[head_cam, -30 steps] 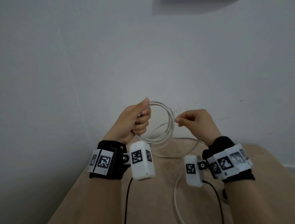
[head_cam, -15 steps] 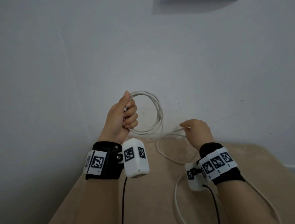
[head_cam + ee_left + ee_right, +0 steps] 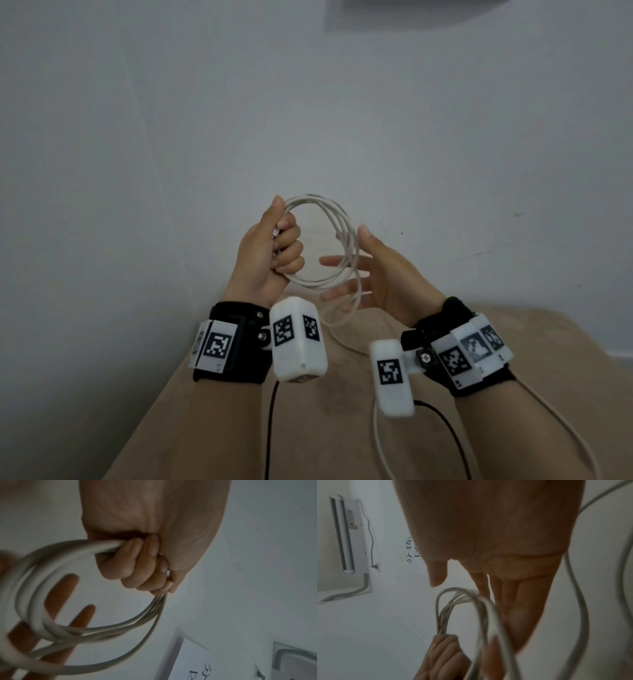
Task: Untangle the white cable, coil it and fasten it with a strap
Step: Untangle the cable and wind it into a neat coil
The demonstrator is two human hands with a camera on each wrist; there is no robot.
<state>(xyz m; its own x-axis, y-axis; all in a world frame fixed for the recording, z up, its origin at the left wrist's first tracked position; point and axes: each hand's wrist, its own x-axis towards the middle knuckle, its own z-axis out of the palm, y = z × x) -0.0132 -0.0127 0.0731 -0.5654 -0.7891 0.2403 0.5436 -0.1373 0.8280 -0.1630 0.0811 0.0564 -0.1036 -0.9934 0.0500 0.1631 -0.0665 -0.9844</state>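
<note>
While the left hand (image 3: 270,250) clenches one side of the coil (image 3: 329,240) to keep the loops stacked, right hand (image 3: 380,274) is released, fingers (image 3: 334,262) straight and spread against the far side, likely steadying loops. Coil is held up in the air above the tan table (image 3: 534,346). Loose cable tail (image 3: 342,342) drops to the table, so coiling isn't finished. No strap visible.

White cable (image 3: 337,240); beige worktop (image 3: 205,411); black wristbands (image 3: 236,346) with black-and-white square-code tags; white camera housings (image 3: 298,346), same tags; thin black leads (image 3: 270,428); pale grey wall (image 3: 308,120).
</note>
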